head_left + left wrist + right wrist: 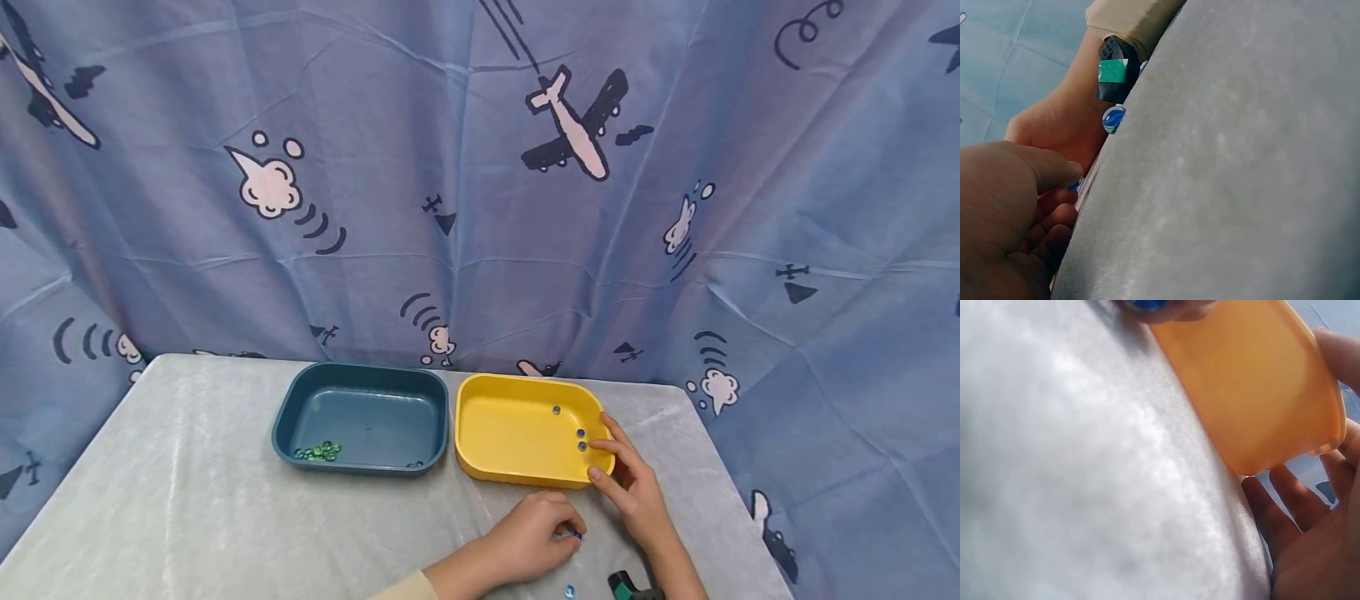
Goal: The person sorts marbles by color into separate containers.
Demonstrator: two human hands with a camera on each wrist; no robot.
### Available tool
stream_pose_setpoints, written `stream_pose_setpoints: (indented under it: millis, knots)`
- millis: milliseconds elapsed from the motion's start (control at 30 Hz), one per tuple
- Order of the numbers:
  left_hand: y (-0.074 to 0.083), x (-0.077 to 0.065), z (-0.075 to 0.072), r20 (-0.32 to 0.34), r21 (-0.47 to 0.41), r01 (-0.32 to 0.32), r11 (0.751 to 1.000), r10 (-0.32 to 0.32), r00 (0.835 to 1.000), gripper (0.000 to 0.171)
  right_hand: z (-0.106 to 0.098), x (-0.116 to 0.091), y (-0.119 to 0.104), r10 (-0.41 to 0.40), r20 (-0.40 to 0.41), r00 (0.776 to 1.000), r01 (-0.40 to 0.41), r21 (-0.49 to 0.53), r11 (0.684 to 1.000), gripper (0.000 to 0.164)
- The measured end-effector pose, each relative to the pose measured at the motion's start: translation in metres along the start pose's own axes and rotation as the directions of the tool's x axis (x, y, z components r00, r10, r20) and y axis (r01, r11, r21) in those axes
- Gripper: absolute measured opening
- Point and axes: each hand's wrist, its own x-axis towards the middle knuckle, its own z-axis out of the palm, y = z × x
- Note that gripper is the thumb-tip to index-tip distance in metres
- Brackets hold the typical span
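Observation:
My left hand (528, 537) is low over the table in front of the yellow tray (517, 482). Its thumb and fingers pinch a blue marble (577, 535), mostly hidden by the fingertips. At the tray's right end my right hand (637, 492) holds the rim, thumb at the front corner and other fingers around the side. Inside that tray lie three blue marbles (557, 410), toward the right. Another marble, clear with a blue swirl (1114, 119), rests on the table near my right wrist.
Left of the yellow tray stands a dark blue tray (360, 472) with several green marbles (321, 452) in its front left corner and a few at front right. A pale cloth covers the table (187, 500). Behind hangs a blue curtain (375, 167) with airplane prints.

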Motion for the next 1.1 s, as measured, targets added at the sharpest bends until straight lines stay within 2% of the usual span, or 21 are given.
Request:
stream_pose_setpoints:
  millis: [267, 467, 867, 1100]
  knots:
    - [0.003, -0.001, -0.002, -0.011, 0.006, -0.036, 0.999, 0.036, 0.999, 0.008, 0.001, 0.000, 0.000, 0.012, 0.003, 1.000, -0.012, -0.004, 1.000, 0.032]
    - [0.004, -0.002, -0.001, -0.003, 0.001, -0.028, 1.000, 0.028, 1.000, 0.007, 0.001, -0.001, 0.000, 0.008, 0.013, 1.000, -0.009, 0.024, 1.000, 0.032]
    - [0.009, -0.003, -0.003, -0.015, -0.028, -0.078, 0.997, 0.078, 0.997, 0.010, 0.000, 0.000, 0.000, -0.043, 0.024, 0.999, 0.041, 0.055, 0.998, 0.032]
    - [0.014, -0.001, -0.009, -0.003, 0.020, -0.115, 0.993, 0.115, 0.993, 0.011, -0.001, -0.001, 0.000, -0.044, 0.024, 0.999, 0.043, 0.055, 0.998, 0.032]
